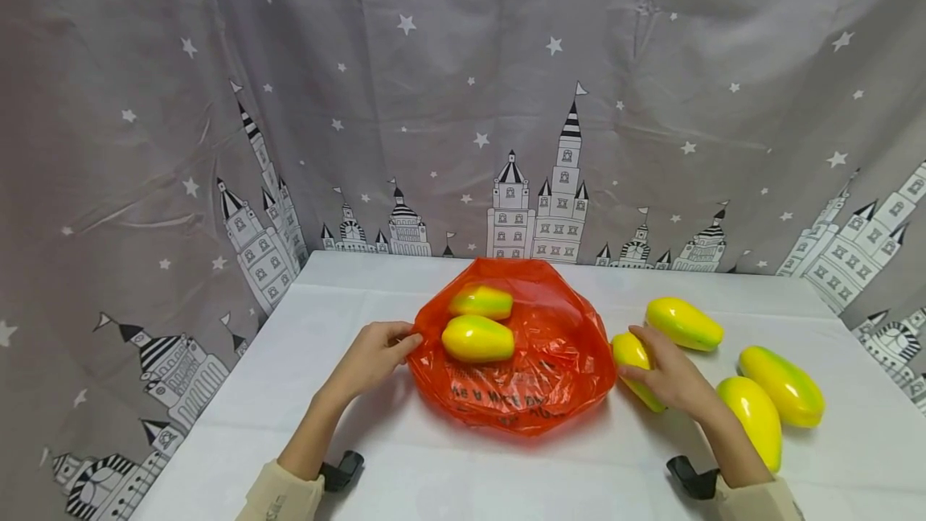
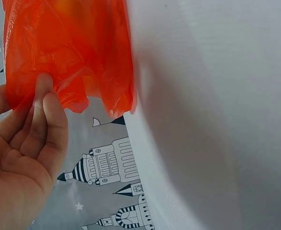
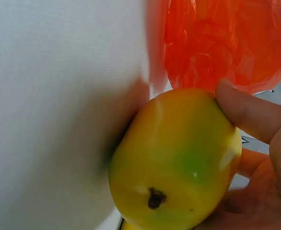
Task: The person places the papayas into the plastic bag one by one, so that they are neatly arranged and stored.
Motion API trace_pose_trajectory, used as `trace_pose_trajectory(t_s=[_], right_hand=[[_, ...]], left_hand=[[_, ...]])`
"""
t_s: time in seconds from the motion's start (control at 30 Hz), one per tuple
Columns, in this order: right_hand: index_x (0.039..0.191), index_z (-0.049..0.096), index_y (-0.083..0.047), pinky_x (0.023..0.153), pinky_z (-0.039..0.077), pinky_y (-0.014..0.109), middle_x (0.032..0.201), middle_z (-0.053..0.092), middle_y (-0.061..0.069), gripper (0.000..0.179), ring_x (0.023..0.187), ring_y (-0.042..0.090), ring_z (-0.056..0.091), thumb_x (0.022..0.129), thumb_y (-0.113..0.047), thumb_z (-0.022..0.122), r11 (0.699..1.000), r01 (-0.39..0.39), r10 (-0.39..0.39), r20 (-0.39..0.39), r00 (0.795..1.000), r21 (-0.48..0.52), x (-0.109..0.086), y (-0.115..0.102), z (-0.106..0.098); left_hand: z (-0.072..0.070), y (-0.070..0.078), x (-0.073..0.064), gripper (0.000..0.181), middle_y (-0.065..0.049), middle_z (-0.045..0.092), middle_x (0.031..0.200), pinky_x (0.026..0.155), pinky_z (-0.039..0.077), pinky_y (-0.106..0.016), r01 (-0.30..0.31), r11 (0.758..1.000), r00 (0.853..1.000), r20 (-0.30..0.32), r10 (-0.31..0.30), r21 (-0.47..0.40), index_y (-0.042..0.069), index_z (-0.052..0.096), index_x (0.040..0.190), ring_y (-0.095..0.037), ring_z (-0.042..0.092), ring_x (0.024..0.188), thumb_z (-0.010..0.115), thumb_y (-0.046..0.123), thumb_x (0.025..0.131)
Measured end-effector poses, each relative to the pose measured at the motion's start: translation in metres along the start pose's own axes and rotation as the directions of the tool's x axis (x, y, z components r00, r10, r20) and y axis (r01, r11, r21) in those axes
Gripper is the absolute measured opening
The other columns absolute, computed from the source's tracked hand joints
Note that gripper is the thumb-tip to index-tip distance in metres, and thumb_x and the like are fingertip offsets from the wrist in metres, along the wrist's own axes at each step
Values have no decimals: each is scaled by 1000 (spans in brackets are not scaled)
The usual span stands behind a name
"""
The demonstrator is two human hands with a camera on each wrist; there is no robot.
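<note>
A red plastic bag [image 1: 564,368] lies spread open on the white table, with two yellow-green papayas [image 1: 477,339] inside its left part. My left hand [image 1: 374,356] pinches the bag's left rim between thumb and fingers; in the left wrist view, the fingertips [image 2: 44,84] press into the thin red film. At the bag's right side my right hand [image 1: 669,368] grips another papaya [image 3: 174,158], thumb on one side and fingers round the other. Its dark stem end faces the right wrist camera, and it sits low, close over the table, right beside the bag.
Right of my right hand lie more papayas: one at the back [image 1: 683,324], one at the far right [image 1: 783,386] and one nearer [image 1: 752,420], partly behind my forearm. A grey curtain [image 1: 448,103] with castles and stars hangs behind the table [image 1: 463,481].
</note>
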State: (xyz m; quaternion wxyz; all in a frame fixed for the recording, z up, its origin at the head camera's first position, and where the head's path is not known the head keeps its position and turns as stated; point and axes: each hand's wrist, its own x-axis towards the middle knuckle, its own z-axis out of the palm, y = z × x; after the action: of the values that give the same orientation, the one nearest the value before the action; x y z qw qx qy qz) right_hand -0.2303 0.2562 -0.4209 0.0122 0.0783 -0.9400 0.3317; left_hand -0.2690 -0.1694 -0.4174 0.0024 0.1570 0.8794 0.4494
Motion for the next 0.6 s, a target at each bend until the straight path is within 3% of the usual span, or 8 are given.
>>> trace_pose_trajectory(t_s=[0.2,0.4,0.6], right_hand=[[142,42,10,96,35,68,123,42,36,70,107,45,45,87,-18,75,1000,-23,23,-1,1000,18,-2,0,-1],[142,38,13,101,30,69,139,36,40,73,124,56,40,87,-15,75,1000,-6,5,-14,1000,-29,-4,-1,2],[139,41,14,102,30,68,140,40,38,69,126,54,40,85,-13,76,999,-8,7,-30,1000,-33,-7,-2,3]], left_hand=[[-1,0,1,19,-4,68,83,68,51,-32,-13,1000,1000,1,13,1,-2,72,106,-17,59,72,61,11,97],[-3,1,0,19,-2,66,81,68,50,-33,1,1000,1000,4,-1,7,-1,72,106,-18,58,72,61,12,97],[-3,0,0,19,-2,66,80,67,49,-34,-3,1000,1000,5,3,6,-1,72,106,-18,57,72,61,12,97]])
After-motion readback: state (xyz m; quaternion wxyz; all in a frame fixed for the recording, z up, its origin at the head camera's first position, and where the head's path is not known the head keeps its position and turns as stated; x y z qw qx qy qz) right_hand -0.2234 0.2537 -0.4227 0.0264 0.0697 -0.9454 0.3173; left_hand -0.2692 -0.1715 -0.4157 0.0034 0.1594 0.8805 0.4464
